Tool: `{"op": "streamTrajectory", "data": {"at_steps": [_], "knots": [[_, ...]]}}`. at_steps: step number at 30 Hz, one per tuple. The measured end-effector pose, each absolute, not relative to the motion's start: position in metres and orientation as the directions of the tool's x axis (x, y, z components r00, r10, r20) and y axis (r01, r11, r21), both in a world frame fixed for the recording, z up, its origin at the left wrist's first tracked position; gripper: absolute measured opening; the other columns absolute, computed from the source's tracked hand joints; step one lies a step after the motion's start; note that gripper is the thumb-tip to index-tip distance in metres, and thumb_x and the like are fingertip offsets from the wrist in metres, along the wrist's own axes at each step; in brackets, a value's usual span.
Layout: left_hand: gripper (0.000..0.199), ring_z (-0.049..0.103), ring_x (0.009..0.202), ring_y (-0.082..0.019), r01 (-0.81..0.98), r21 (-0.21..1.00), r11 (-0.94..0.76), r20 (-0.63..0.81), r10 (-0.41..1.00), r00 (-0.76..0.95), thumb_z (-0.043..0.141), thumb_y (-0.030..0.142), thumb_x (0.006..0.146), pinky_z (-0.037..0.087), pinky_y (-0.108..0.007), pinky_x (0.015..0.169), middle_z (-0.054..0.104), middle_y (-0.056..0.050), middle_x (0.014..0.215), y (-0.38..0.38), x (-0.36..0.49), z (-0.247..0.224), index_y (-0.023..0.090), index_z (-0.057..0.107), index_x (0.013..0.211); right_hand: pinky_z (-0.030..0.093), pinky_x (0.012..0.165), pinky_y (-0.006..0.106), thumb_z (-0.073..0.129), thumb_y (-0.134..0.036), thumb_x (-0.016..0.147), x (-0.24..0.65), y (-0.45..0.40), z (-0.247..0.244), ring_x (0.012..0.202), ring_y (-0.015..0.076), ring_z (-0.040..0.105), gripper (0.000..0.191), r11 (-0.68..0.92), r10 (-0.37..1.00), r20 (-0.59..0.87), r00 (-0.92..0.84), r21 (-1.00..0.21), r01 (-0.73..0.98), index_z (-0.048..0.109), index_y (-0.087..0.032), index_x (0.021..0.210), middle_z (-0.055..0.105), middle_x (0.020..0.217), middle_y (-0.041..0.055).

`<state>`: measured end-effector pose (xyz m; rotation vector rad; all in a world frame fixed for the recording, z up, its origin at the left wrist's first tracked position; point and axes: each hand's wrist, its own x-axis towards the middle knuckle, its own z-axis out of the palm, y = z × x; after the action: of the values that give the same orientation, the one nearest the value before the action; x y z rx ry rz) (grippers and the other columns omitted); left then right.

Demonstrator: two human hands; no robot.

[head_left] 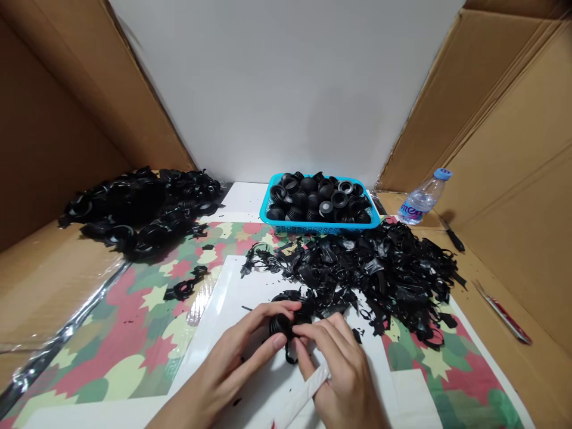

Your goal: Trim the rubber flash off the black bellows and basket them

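Note:
Between the thumb and fingers of my left hand [239, 348] is a small black ribbed rubber part [279, 324], held over the white board [214, 330]. My right hand [346, 363] is closed around a slim tool with a white handle [306, 393]. The tool's working end is hidden. Thumb and forefinger of that hand meet at the right side of the rubber part, where a thin black strip [291, 353] hangs down. Just beyond my fingers, black scraps [330, 298] lie on the board.
A blue basket [319, 225] full of black ribbed parts stands at the back. Heaped black trimmings [393, 268] lie right of centre, another dark pile [143, 208] at left. A water bottle [422, 199], a black-handled tool [453, 235] and a red-handled cutter [504, 314] are at right. Cardboard walls flank the table.

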<state>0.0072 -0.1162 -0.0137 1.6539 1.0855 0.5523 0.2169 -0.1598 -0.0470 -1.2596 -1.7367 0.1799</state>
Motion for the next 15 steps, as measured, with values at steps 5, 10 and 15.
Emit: {"op": "streamTrajectory", "data": {"at_steps": [5, 10, 15], "knots": [[0.047, 0.060, 0.155, -0.032, 0.462, 0.886, -0.031, -0.180, 0.896, 0.405, 0.059, 0.057, 0.111, 0.046, -0.042, 0.129, 0.065, 0.003, 0.166, -0.1215, 0.0034, -0.0162, 0.045, 0.067, 0.156, 0.060, 0.075, 0.035, 0.058, -0.020, 0.114, 0.2171, -0.1613, -0.0433, 0.088, 0.0258, 0.072, 0.016, 0.421, 0.835, 0.549, -0.022, -0.615, 0.667, 0.072, -0.022, 0.122, 0.078, 0.098, 0.0074], [0.047, 0.061, 0.154, -0.032, 0.493, 0.868, -0.060, -0.167, 0.899, 0.404, 0.059, 0.054, 0.112, 0.045, -0.042, 0.130, 0.064, 0.002, 0.167, -0.1217, 0.0018, -0.0205, 0.043, 0.065, 0.158, 0.059, 0.076, 0.033, 0.053, -0.023, 0.117, 0.2171, -0.1603, -0.0410, 0.093, 0.0253, 0.072, 0.015, 0.399, 0.856, 0.517, -0.030, -0.622, 0.673, 0.068, -0.023, 0.118, 0.075, 0.101, 0.0070], [0.042, 0.066, 0.148, -0.031, 0.437, 0.890, -0.125, -0.098, 0.886, 0.454, 0.059, 0.049, 0.113, 0.051, -0.038, 0.126, 0.069, -0.001, 0.161, -0.1184, 0.0043, -0.0190, 0.040, 0.068, 0.153, 0.052, 0.072, 0.034, 0.049, -0.012, 0.115, 0.2168, -0.1615, -0.0454, 0.087, 0.0248, 0.066, 0.020, 0.431, 0.850, 0.517, -0.100, -0.575, 0.695, 0.065, -0.022, 0.109, 0.073, 0.095, 0.0052]]}}
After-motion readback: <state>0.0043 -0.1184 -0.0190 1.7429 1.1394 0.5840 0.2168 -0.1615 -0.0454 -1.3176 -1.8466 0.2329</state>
